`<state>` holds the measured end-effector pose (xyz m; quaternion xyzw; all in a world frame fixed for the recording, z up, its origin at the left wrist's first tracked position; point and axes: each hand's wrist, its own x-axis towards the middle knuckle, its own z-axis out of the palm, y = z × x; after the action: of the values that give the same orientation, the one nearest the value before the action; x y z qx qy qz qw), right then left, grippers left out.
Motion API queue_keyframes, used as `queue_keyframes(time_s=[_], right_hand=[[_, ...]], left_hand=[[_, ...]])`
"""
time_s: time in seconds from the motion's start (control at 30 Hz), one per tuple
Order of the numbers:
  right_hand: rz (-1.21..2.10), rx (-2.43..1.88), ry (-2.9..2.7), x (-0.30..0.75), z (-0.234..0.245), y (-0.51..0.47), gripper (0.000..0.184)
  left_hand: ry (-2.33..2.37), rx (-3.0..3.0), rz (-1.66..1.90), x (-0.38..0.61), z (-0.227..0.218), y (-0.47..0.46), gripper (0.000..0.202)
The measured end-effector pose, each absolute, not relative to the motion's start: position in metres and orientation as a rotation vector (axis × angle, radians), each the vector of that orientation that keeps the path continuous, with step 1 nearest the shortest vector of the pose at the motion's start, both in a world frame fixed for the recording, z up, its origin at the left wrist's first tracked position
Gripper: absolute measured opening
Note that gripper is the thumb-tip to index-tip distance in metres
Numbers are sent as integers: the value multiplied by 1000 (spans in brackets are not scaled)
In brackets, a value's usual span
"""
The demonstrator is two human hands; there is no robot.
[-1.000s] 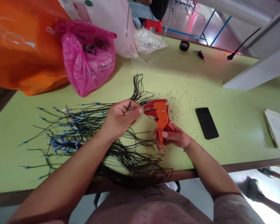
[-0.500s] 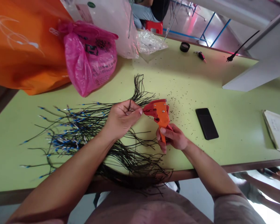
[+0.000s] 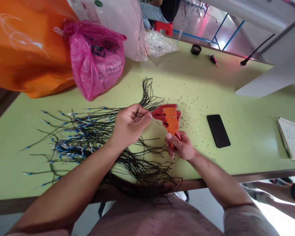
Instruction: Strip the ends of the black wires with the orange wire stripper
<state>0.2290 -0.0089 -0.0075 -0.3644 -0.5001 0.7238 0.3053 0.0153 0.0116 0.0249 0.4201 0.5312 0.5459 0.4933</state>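
My right hand (image 3: 180,145) is wrapped round the handle of an orange and red wire stripper (image 3: 172,118), whose jaws point left. My left hand (image 3: 132,124) pinches a thin black wire (image 3: 138,109) at the mouth of the jaws; the wire's tip is hidden by fingers and tool. Beneath my left forearm lies a wide spread of black wires (image 3: 135,164), many with blue and silvery ends toward the left. A smaller bunch of black wires (image 3: 147,90) curls away behind the tool.
Tiny black scraps (image 3: 191,108) lie scattered right of the tool. A black phone (image 3: 218,130), papers (image 3: 290,137), a tape roll (image 3: 196,49) and keys (image 3: 212,59) rest on the green table. Pink (image 3: 98,62) and orange (image 3: 31,52) bags stand back left. A person sits beyond.
My right hand's grip on the wire stripper has tightened, with the handles closer together. The tool and my left hand have shifted very slightly to the right.
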Motion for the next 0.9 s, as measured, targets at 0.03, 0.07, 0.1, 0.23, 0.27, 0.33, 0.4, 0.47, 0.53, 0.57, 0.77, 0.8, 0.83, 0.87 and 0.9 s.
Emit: queue_keyframes(time_s=[0.03, 0.07, 0.1, 0.23, 0.27, 0.33, 0.4, 0.47, 0.53, 0.57, 0.77, 0.8, 0.83, 0.87, 0.9], right_hand=[[1969, -944, -1304, 230, -7, -7, 63], [2036, -913, -1291, 232, -6, -5, 61], [2099, -879, -1285, 234, -5, -3, 60], [2178, -829, -1268, 247, -2, 8, 55], [2152, -840, -1264, 250, -1, 10, 55], [2075, -867, -1286, 254, -1, 13, 54], [1994, -881, -1325, 256, -2, 16, 53], [1950, -869, -1353, 257, -2, 18, 56], [1942, -845, -1355, 259, -2, 19, 59], [1946, -832, -1349, 259, -1, 19, 60], [2078, -663, -1322, 265, 3, 17, 58], [2106, -634, -1332, 266, 4, 16, 58], [2128, -617, -1349, 266, 4, 16, 57], [2144, -609, -1370, 266, 4, 15, 56], [2154, -608, -1389, 266, 5, 14, 56]], left_hand=[[1312, 1033, 1322, 16, 25, 12, 25], [1328, 1041, 1318, 16, 25, 12, 23], [1336, 1044, 1315, 15, 23, 12, 22], [1254, 1006, 1290, 11, 19, 16, 21], [1212, 975, 1286, 10, 18, 17, 22], [1125, 890, 1279, 9, 19, 18, 25], [1068, 823, 1265, 9, 21, 19, 27], [1050, 812, 1259, 9, 22, 20, 27], [1050, 842, 1269, 9, 21, 20, 26], [1053, 860, 1276, 9, 20, 21, 26], [1204, 1101, 1214, 2, 18, 18, 25], [1241, 1161, 1188, 0, 19, 17, 25], [1273, 1217, 1167, -1, 20, 17, 25], [1296, 1269, 1149, -3, 22, 16, 25], [1308, 1316, 1134, -4, 25, 15, 25]])
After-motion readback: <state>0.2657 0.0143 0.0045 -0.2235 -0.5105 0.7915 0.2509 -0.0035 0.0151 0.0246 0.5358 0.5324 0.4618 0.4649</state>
